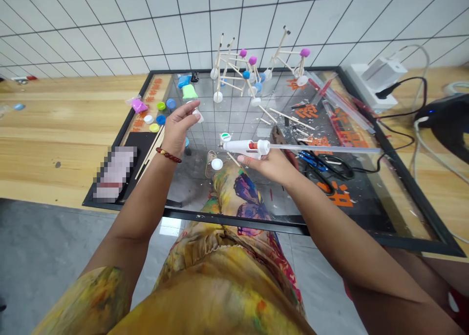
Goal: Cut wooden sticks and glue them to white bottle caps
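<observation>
The right hand (273,166) is closed around a white glue gun (242,147), held over the middle of a black-framed glass panel (205,219), nozzle leftward, with a long clear glue stick (326,149) jutting from its rear. The left hand (179,130) is raised with thumb and forefinger spread; whether it touches the white item behind its fingertips, I cannot tell. Below the nozzle lies a white disc (217,164). Scissors (313,160) and pliers (279,136) lie just beyond the right hand. Farther back stand wooden-stick frames (252,60) with coloured balls. Under the panel is a wooden worktop (66,130).
</observation>
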Available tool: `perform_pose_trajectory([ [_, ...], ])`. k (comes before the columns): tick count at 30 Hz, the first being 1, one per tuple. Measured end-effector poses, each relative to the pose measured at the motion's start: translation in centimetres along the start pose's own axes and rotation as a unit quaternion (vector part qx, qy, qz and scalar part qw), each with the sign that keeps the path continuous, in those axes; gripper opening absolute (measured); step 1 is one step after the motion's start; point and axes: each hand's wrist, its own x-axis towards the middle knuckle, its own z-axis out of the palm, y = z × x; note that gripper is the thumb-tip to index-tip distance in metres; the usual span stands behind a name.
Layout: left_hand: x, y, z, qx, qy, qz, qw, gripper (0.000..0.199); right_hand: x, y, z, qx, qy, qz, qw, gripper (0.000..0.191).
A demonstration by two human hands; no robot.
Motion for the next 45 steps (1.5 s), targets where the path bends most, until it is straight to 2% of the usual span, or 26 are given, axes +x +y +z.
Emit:
perform_pose_trajectory([
  [3, 0.2, -0.1, 0.1, -0.006, 0.022, -0.015, 1.0, 0.023, 0.4, -0.2, -0.1, -0.018, -0.008, 0.002, 1.0, 0.035],
  [7, 0.3, -0.4, 0.1, -0.008, 0.013, -0.023, 1.0, 0.018, 0.6, -0.3, 0.1, -0.053, -0.019, 0.001, 0.998, 0.03],
  [11, 0.1, -0.2, 0.4, -0.008, 0.02, -0.02, 1.0, 0.017, 0.6, -0.6, 0.2, -0.096, -0.012, 0.024, 0.995, 0.034],
  [15, -0.1, 0.0, 0.6, -0.007, 0.035, -0.021, 0.999, 0.016, 0.5, -0.7, -0.2, -0.043, -0.038, 0.011, 0.998, 0.035],
  [20, 0.0, 0.0, 0.8, -0.01, 0.051, -0.044, 0.998, 0.011, 0.3, -0.2, -0.8, 0.035, 0.027, 0.017, 0.999, 0.053],
  [24, 0.0, 0.2, 1.1, -0.044, 0.067, -0.078, 0.994, 0.013, 0.2, 0.1, -0.4, 0.059, 0.085, 0.019, 0.994, 0.054],
  [27, -0.2, 0.6, 1.3, -0.055, 0.067, -0.078, 0.993, 0.017, 0.1, 0.1, 0.1, 0.072, 0.111, 0.005, 0.991, 0.054],
  [30, -0.4, 1.0, 1.4, -0.052, 0.072, -0.048, 0.995, 0.009, 0.1, 0.1, 0.3, 0.072, 0.125, -0.002, 0.99, 0.059],
  [34, -0.5, 1.1, 1.3, -0.016, 0.055, -0.023, 0.998, 0.009, 0.1, 0.0, 0.3, 0.08, 0.138, 0.0, 0.987, 0.061],
  [41, -0.7, 1.2, 1.4, -0.013, 0.054, -0.03, 0.998, 0.017, -0.2, -0.5, 0.4, 0.08, 0.155, -0.005, 0.985, 0.061],
  [45, -1.3, 1.5, 1.9, -0.028, 0.023, -0.037, 0.999, 0.02, -0.4, -0.3, 0.5, 0.043, 0.167, -0.024, 0.985, 0.058],
])
